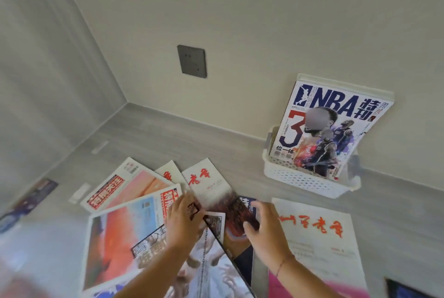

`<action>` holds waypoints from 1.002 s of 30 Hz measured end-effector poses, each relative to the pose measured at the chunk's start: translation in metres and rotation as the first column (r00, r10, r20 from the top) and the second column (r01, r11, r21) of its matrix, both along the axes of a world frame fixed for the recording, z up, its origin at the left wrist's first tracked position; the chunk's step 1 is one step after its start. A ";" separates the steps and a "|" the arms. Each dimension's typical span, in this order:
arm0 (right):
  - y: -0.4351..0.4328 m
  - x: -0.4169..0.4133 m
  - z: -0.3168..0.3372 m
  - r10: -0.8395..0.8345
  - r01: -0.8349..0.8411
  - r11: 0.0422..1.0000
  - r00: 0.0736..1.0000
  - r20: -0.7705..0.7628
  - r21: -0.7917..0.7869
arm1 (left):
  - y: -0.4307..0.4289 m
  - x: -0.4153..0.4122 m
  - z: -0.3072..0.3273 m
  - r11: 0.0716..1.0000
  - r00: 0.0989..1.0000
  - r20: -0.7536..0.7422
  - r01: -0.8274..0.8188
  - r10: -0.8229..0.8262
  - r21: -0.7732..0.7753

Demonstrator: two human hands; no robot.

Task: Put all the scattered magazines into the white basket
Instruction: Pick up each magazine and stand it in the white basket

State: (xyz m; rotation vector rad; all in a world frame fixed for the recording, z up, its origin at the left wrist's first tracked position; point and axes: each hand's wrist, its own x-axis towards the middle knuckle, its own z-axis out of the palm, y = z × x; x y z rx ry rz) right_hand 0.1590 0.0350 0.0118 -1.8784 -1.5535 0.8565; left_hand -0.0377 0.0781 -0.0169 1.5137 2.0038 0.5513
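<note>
Where grey floor [168, 134] meets wall [240, 21]: mags [125, 232] scattered, basket [302, 177] nr skirting.

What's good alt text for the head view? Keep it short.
Two bare hands, left hand and right hand, reach into a fan of magazines scattered on a grey floor, neither with a clear grip yet. To the right, by the wall, a white basket already holds an upright NBA magazine; a white magazine with red lettering lies before it.

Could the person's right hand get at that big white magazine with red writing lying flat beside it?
Probably yes: the right hand hovers open just beside the white magazine with red lettering, whose cover lies bare, with nothing between them.
</note>
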 end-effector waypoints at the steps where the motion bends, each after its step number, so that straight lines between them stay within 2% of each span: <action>1: -0.004 -0.014 -0.005 0.043 -0.044 0.997 0.999 -0.016 -0.056 | -0.014 -0.014 -0.005 1.000 0.999 -0.037 -0.005 0.005 -0.011; 5: -0.013 -0.054 -0.016 0.118 -0.114 0.975 0.993 0.013 -0.188 | -0.060 -0.059 -0.013 0.995 0.988 -0.127 -0.090 0.085 -0.034; 8: -0.018 -0.072 -0.020 0.110 -0.070 0.954 0.986 0.123 -0.293 | -0.085 -0.081 -0.016 0.958 0.958 -0.091 -0.280 0.273 -0.067; 9: -0.020 -0.075 -0.021 0.099 -0.055 0.949 0.987 0.127 -0.309 | -0.092 -0.084 -0.016 0.933 0.935 -0.030 -0.354 0.353 -0.069; 11: -0.023 -0.078 -0.025 0.056 -0.039 0.940 0.998 0.042 -0.339 | -0.105 -0.083 -0.016 0.880 0.866 0.159 -0.468 0.474 -0.079; 13: -0.023 -0.077 -0.030 0.027 -0.044 0.928 0.998 -0.050 -0.369 | -0.110 -0.077 -0.011 0.827 0.745 0.368 -0.540 0.556 -0.155; 16: -0.021 -0.073 -0.035 -0.043 -0.022 0.915 0.987 -0.152 -0.402 | -0.105 -0.070 -0.001 0.745 0.573 0.492 -0.598 0.656 -0.296; 19: -0.018 -0.065 -0.040 -0.079 -0.035 0.911 0.963 -0.257 -0.411 | -0.100 -0.064 0.007 0.757 0.513 0.565 -0.526 0.646 -0.387; 21: -0.017 -0.058 -0.040 -0.141 -0.021 0.907 0.926 -0.349 -0.421 | -0.098 -0.059 0.009 0.787 0.495 0.621 -0.479 0.608 -0.389; 24: -0.018 -0.042 -0.034 -0.264 0.038 0.914 0.811 -0.523 -0.403 | -0.093 -0.049 0.013 0.853 0.535 0.668 -0.390 0.517 -0.348; 27: -0.013 -0.022 -0.020 -0.281 0.090 0.946 0.708 -0.648 -0.313 | -0.085 -0.030 0.022 0.910 0.559 0.719 -0.258 0.414 -0.324; 30: -0.002 0.004 0.000 -0.282 0.162 0.958 0.669 -0.688 -0.235 | -0.068 -0.008 0.035 0.950 0.551 0.774 -0.166 0.311 -0.264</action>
